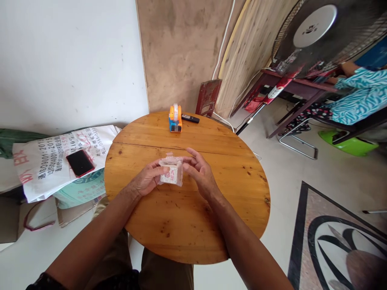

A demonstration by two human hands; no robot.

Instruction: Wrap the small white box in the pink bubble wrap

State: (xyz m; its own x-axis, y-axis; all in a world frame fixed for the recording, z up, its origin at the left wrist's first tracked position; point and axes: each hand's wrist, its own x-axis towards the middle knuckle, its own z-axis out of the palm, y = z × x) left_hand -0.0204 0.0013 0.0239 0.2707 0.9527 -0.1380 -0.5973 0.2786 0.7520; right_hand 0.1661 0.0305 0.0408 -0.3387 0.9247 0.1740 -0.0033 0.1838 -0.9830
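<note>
A small white box (169, 176) with red print, wrapped in clear plastic, is held above the round wooden table. My left hand (148, 177) grips it from the left, thumb across its front face and the other fingers behind. My right hand (201, 173) is at the right edge of the wrap, fingers spread and thumb apart from them. Its fingertips are beside the plastic; whether they press on it I cannot tell. Loose wrap stands up along the top of the box.
On the wooden table (193, 225) stand an orange and blue tape dispenser (175, 119) and a black remote-like object (190, 118). A phone (80, 163) lies on white sacks (99, 141) at left. A large fan (314, 28) and a seated person (359, 96) are at right.
</note>
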